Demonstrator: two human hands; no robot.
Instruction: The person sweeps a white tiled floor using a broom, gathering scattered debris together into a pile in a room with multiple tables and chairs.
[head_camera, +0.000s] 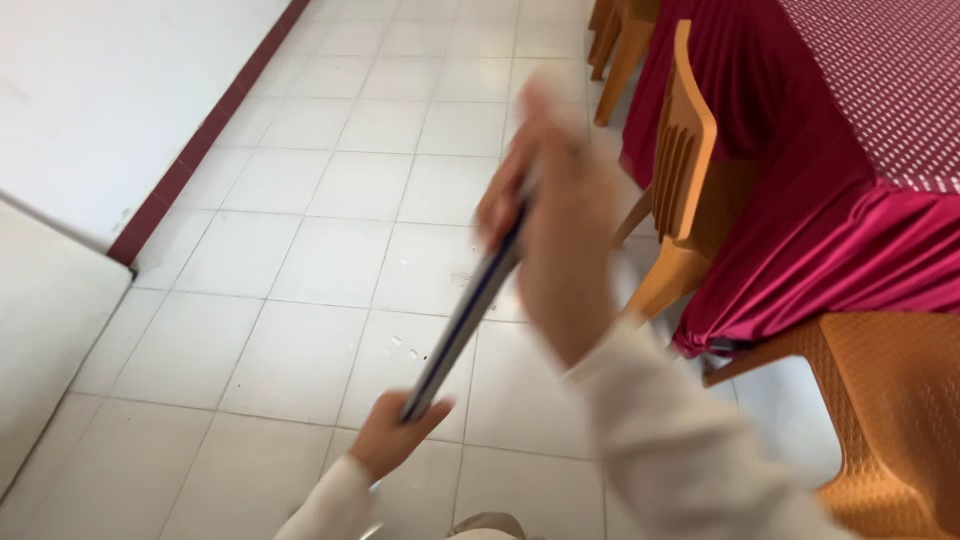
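Floor (300, 250): pale square tiles with thin grey joints, extending left of and beyond the fingers; small dark specks on the tile just left of the fingers. Wall (110, 90): white, well to the left of the fingers, finished with a dark red skirting strip (200, 140) at floor level. Desk (850, 130): right of the fingers, draped in a maroon cloth reaching near the floor, topped by a red cloth with white dots. Chair (685, 180): orange plastic, slatted back, just right of the fingers, pushed against the drape. Second orange chair (890, 410): woven texture, lower right. Further orange chairs (620, 40): beyond the fingers, top.
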